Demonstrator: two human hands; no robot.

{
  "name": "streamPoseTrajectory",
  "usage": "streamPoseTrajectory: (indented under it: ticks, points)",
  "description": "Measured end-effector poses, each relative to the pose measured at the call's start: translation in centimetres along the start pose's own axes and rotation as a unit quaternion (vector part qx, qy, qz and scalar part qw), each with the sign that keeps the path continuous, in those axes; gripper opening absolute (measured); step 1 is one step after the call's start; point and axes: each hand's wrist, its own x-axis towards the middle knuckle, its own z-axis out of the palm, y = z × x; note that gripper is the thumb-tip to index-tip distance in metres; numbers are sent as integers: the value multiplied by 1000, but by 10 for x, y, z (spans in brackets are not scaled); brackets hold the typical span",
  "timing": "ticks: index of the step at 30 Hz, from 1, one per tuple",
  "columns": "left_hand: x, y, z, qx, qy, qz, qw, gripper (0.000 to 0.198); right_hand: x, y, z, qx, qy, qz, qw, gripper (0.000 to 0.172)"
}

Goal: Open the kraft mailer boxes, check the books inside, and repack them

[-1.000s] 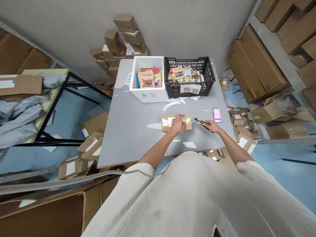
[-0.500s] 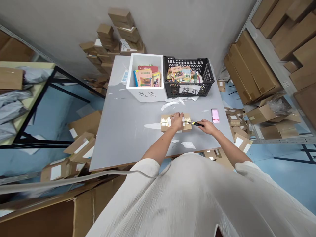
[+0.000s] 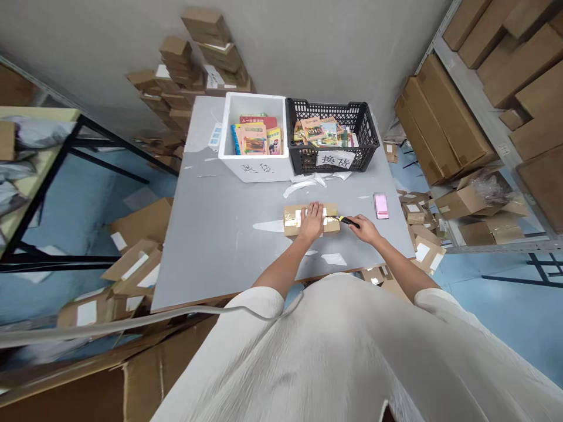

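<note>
A small taped cardboard box [image 3: 331,226] lies on the grey table [image 3: 211,234], in front of the two bins. My left hand [image 3: 311,223] rests flat on top of the box, its fingers stretched forward over a white label. In my right hand [image 3: 366,227] is a utility knife [image 3: 350,222] with a black and yellow handle, pointing left. Its front end meets the right part of the box top, by the tape; the blade tip is too small to make out.
Behind the box stand a white foam bin [image 3: 259,167] and a black plastic crate [image 3: 372,143], both holding books. A phone [image 3: 381,206] lies right of my right hand. Paper scraps [image 3: 334,259] dot the table. Stacked cartons [image 3: 211,26] and shelves [image 3: 501,146] surround it.
The fingers of my left hand lie flatter on the box than before. My right hand and the knife have shifted slightly left. The whole view has turned a little.
</note>
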Motion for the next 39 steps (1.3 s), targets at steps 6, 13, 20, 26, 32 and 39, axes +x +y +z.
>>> streamPoseTrajectory:
  ticks: [6,13,20,26,32,39]
  points:
    - [-1,-3,5,9,9,0,1000,69,0,22,11,-2,39,-43,998,50]
    - [-2,-4,7,11,13,-1,1000,68,9,41,2,-11,59,-57,997,53]
    - [-1,-5,10,5,16,-5,1000,69,21,58,-20,22,131,-5,991,57]
    - [-10,-12,8,-21,12,8,1000,73,33,35,-8,67,87,-1,994,51]
    - [-48,-27,-3,-16,35,-12,999,68,71,-2,4,86,47,-55,994,48]
    - [-75,-31,-10,6,35,-43,998,57,109,-49,22,18,-21,-92,995,49]
